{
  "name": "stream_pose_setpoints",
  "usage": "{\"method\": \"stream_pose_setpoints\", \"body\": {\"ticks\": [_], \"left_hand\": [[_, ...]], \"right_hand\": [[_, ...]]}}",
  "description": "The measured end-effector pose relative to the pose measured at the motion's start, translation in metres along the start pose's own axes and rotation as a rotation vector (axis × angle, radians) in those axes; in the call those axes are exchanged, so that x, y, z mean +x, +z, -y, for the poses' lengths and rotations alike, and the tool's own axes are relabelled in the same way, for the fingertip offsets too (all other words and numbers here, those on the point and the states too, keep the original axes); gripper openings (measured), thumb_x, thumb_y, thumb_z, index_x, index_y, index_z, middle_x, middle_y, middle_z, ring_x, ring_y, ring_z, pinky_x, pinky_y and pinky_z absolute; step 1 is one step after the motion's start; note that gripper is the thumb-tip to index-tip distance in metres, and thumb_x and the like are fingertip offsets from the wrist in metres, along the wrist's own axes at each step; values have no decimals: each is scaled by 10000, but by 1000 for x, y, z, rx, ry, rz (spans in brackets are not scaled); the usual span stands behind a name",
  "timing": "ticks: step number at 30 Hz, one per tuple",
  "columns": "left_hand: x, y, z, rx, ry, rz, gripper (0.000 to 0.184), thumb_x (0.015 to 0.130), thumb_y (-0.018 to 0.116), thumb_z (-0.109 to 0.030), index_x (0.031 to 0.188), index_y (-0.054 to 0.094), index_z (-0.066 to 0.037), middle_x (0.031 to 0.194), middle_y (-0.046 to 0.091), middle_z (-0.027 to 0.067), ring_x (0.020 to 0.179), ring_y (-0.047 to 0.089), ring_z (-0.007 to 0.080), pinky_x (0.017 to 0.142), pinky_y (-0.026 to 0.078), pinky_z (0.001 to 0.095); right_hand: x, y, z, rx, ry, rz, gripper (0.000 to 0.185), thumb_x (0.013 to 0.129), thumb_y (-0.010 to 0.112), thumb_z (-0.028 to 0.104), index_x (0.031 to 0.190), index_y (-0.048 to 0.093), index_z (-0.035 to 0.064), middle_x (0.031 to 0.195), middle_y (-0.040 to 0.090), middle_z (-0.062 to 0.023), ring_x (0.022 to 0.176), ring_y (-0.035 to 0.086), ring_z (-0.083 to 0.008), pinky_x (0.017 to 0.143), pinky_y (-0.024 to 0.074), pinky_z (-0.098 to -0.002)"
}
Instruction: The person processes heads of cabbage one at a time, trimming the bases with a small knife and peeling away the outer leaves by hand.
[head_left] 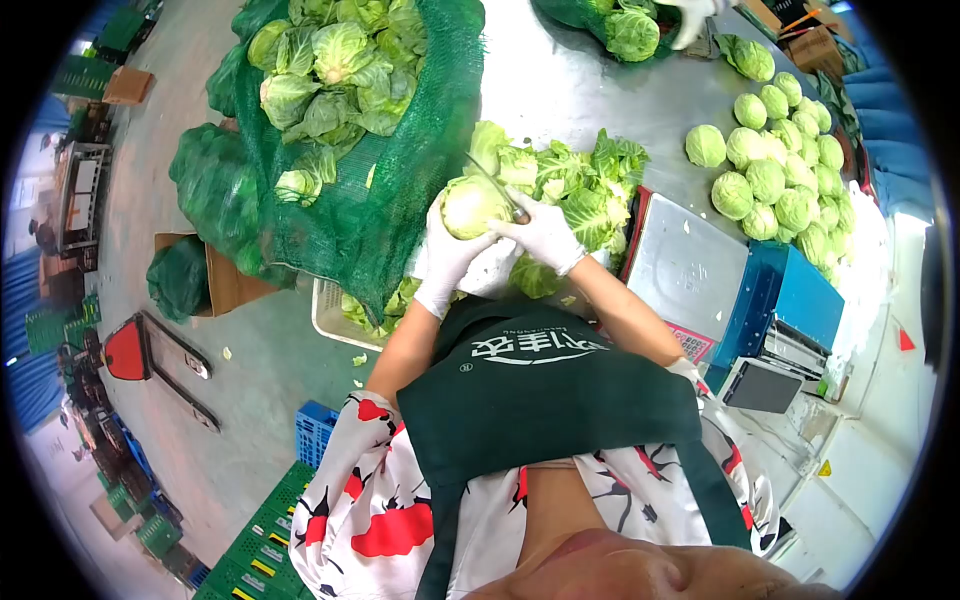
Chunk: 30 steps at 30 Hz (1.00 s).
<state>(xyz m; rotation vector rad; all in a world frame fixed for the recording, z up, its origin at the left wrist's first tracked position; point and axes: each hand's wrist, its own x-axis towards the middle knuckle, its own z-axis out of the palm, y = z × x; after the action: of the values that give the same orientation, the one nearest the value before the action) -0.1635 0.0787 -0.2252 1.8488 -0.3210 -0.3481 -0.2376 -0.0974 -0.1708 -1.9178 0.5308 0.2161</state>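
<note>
A white-gloved left hand (447,250) cups a pale green cabbage (472,210) from its left and lower side, the fingers curled against it and holding it near the front edge of the worktop (530,85). The gloved right hand (548,236) has its fingers wrapped round the handle of a knife (488,178), whose narrow blade slants over the top of the cabbage; contact cannot be told. Just beyond the 2 hands, loose leaves (595,210) lie heaped beside a metal scale plate (690,258). Leafy heads (335,60) fill part of a green mesh sack (335,225) at left, while rounder heads (768,180) are piled at right. At the far edge shows a co-worker's gloved hand (690,18).
</note>
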Motion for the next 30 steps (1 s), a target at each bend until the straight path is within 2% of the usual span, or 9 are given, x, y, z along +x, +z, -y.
{"method": "stream_pose_setpoints", "body": {"ticks": [4,8,14,17,21,25,26,29,30], "left_hand": [[-1,-14,-20,-319,-138,139,864,731,854,-145,1420,371,54,1317,562,159,1143,610,228,998,500,353],[-7,-19,-22,-688,-273,202,834,733,825,-47,1430,371,3,1326,550,148,1194,582,232,1024,492,369],[-9,-26,-42,-745,-159,307,866,734,798,-19,1466,336,-29,1368,520,135,1255,545,245,1075,454,386],[-10,-15,-55,-627,-50,364,1004,698,828,-12,1516,247,-37,1407,483,143,1293,516,253,1089,439,388],[-10,-10,-83,-578,12,433,1241,656,862,-14,1583,37,-49,1476,404,172,1333,473,266,1107,416,395],[-9,-2,-73,-422,52,365,1267,631,896,-79,1579,57,-34,1468,405,199,1326,475,279,1103,419,391],[-6,3,-67,-360,82,325,1263,624,908,-105,1576,82,-28,1461,408,207,1322,476,284,1098,423,390],[11,24,-19,-84,171,271,1227,599,929,-171,1554,174,-12,1417,437,224,1302,485,305,1075,438,399],[10,28,-20,42,158,220,1164,588,929,-283,1506,274,5,1342,467,234,1256,506,352,1038,461,420]], "right_hand": [[6,-3,-29,65,-123,-174,275,827,697,202,1021,717,8,724,687,-107,579,656,-171,621,561,-304],[14,-32,-41,268,141,-230,265,862,640,88,1102,663,-21,690,668,-39,507,598,-65,438,467,-245],[-3,-37,-24,232,157,-258,436,912,720,361,1140,653,-4,800,665,-14,481,590,-88,420,456,-223],[-11,-35,0,617,435,45,563,900,662,544,1133,667,31,768,678,-29,531,608,-94,421,454,-228],[-15,-26,18,1000,298,-18,512,933,591,579,1036,676,85,664,606,7,461,547,-98,398,442,-231],[-9,-37,0,802,339,69,521,927,594,590,969,692,80,657,623,-10,472,561,-96,393,423,-214],[6,-39,-27,628,422,87,510,952,564,564,964,697,71,656,661,-114,509,632,-218,448,492,-323],[12,-24,-50,-203,-229,-550,476,984,517,515,960,694,73,686,663,-222,620,671,-369,591,541,-454],[2,-31,-37,-83,-37,-350,455,1007,464,477,1124,676,93,745,657,-272,736,666,-442,723,530,-519]]}}
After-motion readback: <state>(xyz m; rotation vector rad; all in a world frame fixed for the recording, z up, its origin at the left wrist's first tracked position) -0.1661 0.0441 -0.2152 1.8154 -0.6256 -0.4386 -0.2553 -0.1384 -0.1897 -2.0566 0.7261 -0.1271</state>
